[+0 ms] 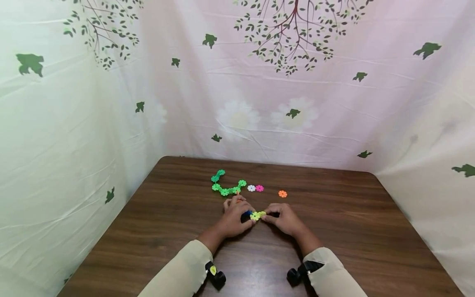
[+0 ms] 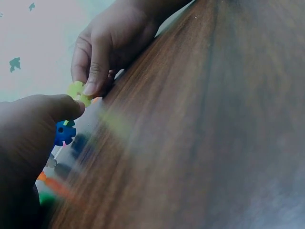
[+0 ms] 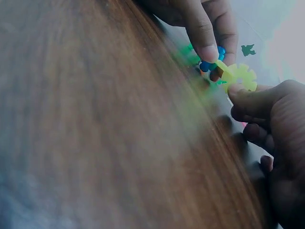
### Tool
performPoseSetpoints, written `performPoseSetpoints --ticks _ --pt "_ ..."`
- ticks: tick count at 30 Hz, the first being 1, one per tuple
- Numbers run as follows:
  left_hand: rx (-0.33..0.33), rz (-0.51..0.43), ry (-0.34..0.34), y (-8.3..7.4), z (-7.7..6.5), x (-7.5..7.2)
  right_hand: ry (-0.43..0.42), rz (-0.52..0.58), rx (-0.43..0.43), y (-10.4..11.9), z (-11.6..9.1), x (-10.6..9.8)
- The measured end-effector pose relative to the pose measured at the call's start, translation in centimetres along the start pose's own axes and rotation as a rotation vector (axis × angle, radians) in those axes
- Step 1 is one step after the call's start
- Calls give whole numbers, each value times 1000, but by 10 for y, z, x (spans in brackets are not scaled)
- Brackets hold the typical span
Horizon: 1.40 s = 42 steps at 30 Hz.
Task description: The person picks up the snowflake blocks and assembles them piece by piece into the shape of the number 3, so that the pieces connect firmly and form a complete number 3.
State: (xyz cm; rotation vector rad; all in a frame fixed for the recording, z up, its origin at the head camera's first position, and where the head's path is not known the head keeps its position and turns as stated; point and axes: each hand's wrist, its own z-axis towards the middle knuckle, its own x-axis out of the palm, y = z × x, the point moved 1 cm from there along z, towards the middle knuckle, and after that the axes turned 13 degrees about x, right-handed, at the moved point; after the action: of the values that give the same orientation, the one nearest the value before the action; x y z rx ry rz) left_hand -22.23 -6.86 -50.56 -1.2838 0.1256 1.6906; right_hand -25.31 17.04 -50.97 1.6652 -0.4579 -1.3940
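In the head view my left hand [image 1: 233, 218] pinches a yellow notched plastic disc [image 1: 254, 216], thumb in front. A second yellow disc [image 3: 244, 76] is joined to it at an angle, and my right hand [image 1: 287, 219] pinches that one between thumb and fingers. Blue discs [image 2: 65, 133] sit behind the left thumb, partly hidden by the fingers. Beyond the left hand, a curved chain of green discs [image 1: 224, 192] lies on the table. Orange pieces show between that chain and the left fingers; how they connect is hidden.
A white disc [image 1: 251, 188] and a pink disc [image 1: 259, 188] lie side by side past the hands. Farther right is a single orange disc [image 1: 283, 194]. The brown wooden table [image 1: 356, 231] meets a printed cloth [image 1: 259, 90] at the back and sides.
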Motion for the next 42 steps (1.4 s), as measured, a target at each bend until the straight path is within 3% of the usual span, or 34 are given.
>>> performPoseSetpoints --ticks 17,21,24,31,37,42 --pt "1 14 24 0 -1 -2 14 -24 -54 -2 1 1" --pt "-8 31 27 0 0 -1 20 20 -81 -3 1 -2" --pt "-15 31 21 0 1 -1 -4 60 -56 -1 1 -3" --pt "23 9 -70 6 1 0 -110 46 90 5 15 2" --pt "100 23 -152 15 1 8 -197 31 96 3 29 3" --pt "98 23 -157 12 1 6 -221 -26 95 3 37 3"
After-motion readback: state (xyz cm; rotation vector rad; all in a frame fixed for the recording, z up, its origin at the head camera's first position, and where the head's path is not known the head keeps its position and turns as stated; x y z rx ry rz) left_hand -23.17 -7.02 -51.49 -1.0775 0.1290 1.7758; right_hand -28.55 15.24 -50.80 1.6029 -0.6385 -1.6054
